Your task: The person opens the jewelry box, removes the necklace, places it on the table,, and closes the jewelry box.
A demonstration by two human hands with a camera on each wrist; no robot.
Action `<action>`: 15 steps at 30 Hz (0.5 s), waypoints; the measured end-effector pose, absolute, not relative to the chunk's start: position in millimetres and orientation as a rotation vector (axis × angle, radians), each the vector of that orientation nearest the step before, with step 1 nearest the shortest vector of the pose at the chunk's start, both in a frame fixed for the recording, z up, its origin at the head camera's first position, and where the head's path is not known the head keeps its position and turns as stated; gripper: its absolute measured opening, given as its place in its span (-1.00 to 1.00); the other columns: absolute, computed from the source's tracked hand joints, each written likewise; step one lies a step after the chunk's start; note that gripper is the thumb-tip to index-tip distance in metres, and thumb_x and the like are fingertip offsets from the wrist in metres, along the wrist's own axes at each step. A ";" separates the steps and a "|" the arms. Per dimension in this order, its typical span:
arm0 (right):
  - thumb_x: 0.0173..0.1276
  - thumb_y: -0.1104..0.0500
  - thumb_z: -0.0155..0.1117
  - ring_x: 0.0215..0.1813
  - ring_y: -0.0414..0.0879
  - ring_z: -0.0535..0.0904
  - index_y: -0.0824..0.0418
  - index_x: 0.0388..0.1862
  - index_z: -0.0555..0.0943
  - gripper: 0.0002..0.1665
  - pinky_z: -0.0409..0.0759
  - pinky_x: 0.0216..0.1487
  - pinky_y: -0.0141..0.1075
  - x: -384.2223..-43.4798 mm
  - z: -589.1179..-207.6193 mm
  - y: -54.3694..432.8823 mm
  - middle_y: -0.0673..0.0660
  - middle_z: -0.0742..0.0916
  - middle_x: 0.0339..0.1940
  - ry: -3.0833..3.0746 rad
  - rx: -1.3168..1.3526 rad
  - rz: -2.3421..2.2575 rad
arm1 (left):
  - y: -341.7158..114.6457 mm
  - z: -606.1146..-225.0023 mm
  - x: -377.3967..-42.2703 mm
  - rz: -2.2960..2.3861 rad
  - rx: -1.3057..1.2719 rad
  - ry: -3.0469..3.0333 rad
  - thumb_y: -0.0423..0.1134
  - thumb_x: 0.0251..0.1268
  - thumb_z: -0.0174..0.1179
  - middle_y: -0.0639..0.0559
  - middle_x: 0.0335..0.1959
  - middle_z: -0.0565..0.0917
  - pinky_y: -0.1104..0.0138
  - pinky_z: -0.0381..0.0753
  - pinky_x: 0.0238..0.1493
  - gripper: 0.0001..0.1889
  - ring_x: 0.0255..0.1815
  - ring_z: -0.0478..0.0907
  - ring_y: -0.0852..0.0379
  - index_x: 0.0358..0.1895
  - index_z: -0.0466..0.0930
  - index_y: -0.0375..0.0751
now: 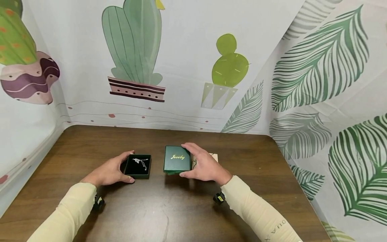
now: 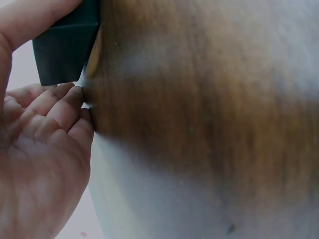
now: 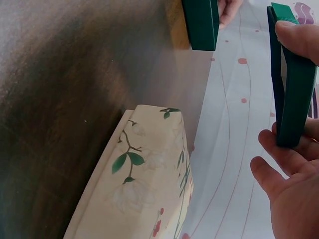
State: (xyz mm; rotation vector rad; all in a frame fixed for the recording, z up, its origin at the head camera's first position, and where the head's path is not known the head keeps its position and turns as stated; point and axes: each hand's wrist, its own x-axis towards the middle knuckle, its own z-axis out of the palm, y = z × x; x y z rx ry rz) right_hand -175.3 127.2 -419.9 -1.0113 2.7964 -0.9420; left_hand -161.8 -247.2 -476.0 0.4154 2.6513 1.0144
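"Which way did the lid lie from the box we had on our left?"

"To its right, and a touch farther from us. The green jewelry box lid [image 1: 177, 163], lettering upward, lay apart from the jewelry box base [image 1: 142, 176], with a strip of bench [image 1: 136, 208] showing between them. We judged that sideways gap to be what any move turned on."

"Did either have a long axis to line up?"

"None that we could make out; both looked nearly square from above. The lid's edges sat slightly askew to the base's."

"And our fingers?"

"Our left hand [image 1: 110, 171] reached in from the left, fingers parted only by the base's breadth, gripping it with the thumb at the near side. Our right hand [image 1: 207, 164] came from the right and pinched the lid, thumb on its near edge, fingers on the far one. By its shadow, the lid seemed raised."

"So each piece had its own nearer hand?"

"Yes, and their inner edges faced each other, with neither hand between them. The silvery chain [image 1: 137, 160] lay uncovered on the base's black lining [image 1: 133, 169]."

"Anything near our right?"

"A cream flower-printed box [image 3: 142, 164], partly hidden by our right hand from above."
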 end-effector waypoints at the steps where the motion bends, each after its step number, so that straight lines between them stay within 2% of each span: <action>1: 0.03 -0.06 0.72 0.40 0.01 0.55 0.22 0.54 0.39 0.14 0.59 0.35 -0.02 -175.4 -420.3 127.0 0.10 0.54 0.48 2.798 -1.017 -0.940 | -247.2 -475.9 -161.7 1.015 0.416 2.651 0.09 -0.09 0.65 -0.43 0.54 0.37 -0.18 0.45 0.36 0.24 0.45 0.43 -0.28 0.62 0.11 -0.30; 9: 0.02 -0.05 0.73 0.37 -0.02 0.56 0.16 0.55 0.38 0.14 0.61 0.32 -0.05 -175.1 -423.8 125.6 0.07 0.54 0.47 2.788 -1.026 -0.946 | -247.4 -475.5 -162.0 1.020 0.431 2.666 0.08 -0.11 0.66 -0.43 0.52 0.40 -0.17 0.44 0.36 0.23 0.42 0.45 -0.24 0.61 0.13 -0.31; 15: 0.03 -0.08 0.71 0.38 0.01 0.56 0.19 0.55 0.37 0.15 0.60 0.34 -0.04 -175.1 -428.6 123.4 0.09 0.53 0.48 2.792 -1.041 -0.926 | -247.6 -477.1 -162.7 1.017 0.425 2.665 0.07 -0.11 0.66 -0.42 0.53 0.39 -0.17 0.44 0.36 0.23 0.41 0.46 -0.24 0.61 0.13 -0.31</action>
